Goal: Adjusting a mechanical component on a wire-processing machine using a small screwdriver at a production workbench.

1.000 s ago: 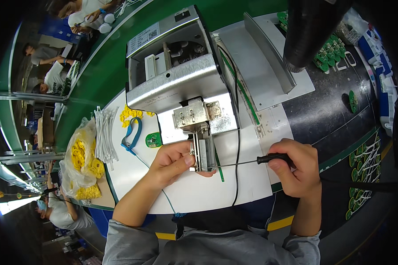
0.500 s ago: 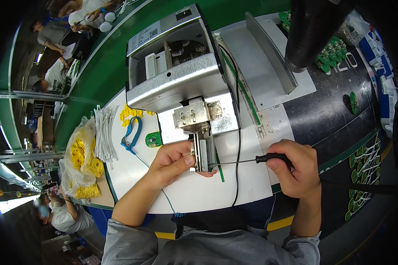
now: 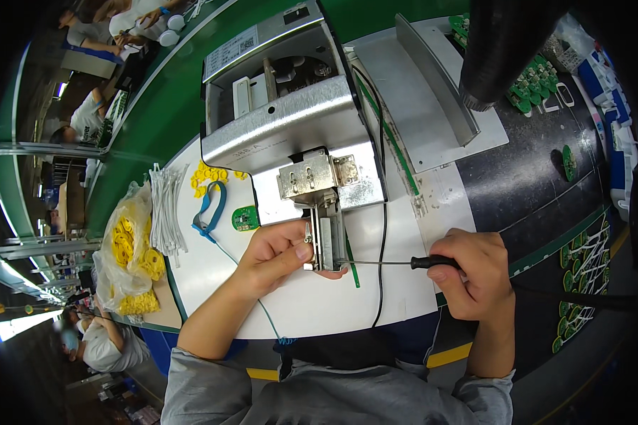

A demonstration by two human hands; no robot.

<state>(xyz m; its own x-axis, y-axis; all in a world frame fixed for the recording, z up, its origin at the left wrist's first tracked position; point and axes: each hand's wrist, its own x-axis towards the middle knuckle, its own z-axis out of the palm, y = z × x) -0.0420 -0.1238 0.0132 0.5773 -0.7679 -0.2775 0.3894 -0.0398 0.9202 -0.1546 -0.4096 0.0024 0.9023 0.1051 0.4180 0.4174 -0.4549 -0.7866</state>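
Note:
A silver metal machine (image 3: 283, 138) stands on the white work surface, with a narrow metal guide (image 3: 326, 241) sticking out from its front toward me. My left hand (image 3: 271, 258) is closed round the lower end of that guide. The thumb lies on its left side, and fingertips show past its bottom end. Held in my right hand (image 3: 477, 276) is a screwdriver (image 3: 427, 262) with a black handle and a thin steel shaft. The shaft points left, nearly level, and its tip meets the right side of the guide near the bottom. What the tip touches is too small to make out.
Left of the machine lie a blue wrist strap (image 3: 207, 221), a green circuit board (image 3: 245, 219), white cable ties (image 3: 167, 212) and a bag of yellow parts (image 3: 126, 244). A black cable (image 3: 383, 262) crosses the white surface. A bent metal plate (image 3: 418, 92) sits at the right.
The screwdriver's handle has dipped slightly, so the shaft is closer to level, and my right hand's grip has shifted a little. My left hand stays on the guide.

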